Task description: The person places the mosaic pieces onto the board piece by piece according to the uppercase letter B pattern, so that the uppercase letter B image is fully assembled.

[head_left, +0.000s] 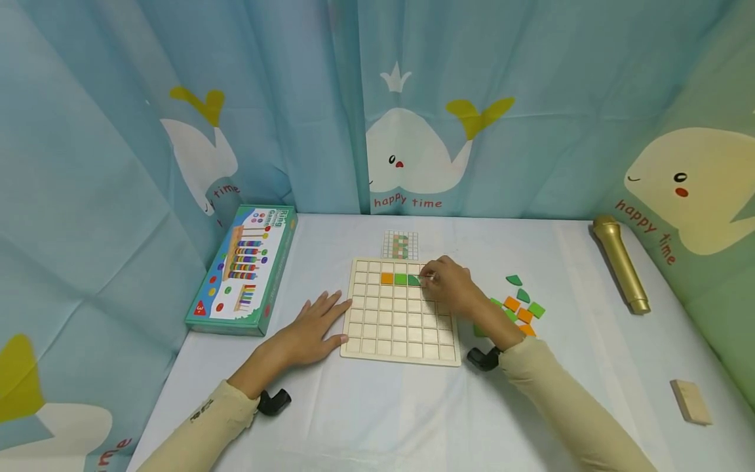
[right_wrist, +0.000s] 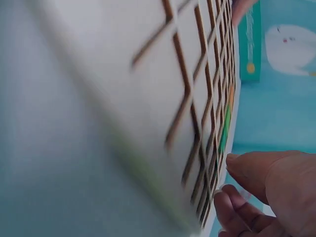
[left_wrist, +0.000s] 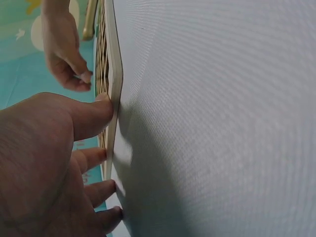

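A pale wooden grid board (head_left: 386, 321) lies on the table. In one of its upper rows sit an orange square tile (head_left: 387, 278), a green square tile (head_left: 400, 280) and a darker green quarter-round tile (head_left: 413, 280). My right hand (head_left: 449, 283) is just right of that quarter-round tile. Its thumb and fingers pinch a small pale piece (left_wrist: 80, 76), largely hidden. My left hand (head_left: 312, 331) lies with fingers spread, its fingertips and thumb touching the board's left edge. Behind the board is a small pattern card (head_left: 401, 244) printed with a coloured grid.
Right of the board, loose orange square tiles (head_left: 525, 315), green square tiles (head_left: 536, 309) and dark green quarter-round tiles (head_left: 514, 280) lie partly behind my right forearm. A game box (head_left: 244, 269) stands at left. At right are a gold microphone-shaped object (head_left: 622, 265) and a wooden block (head_left: 691, 402).
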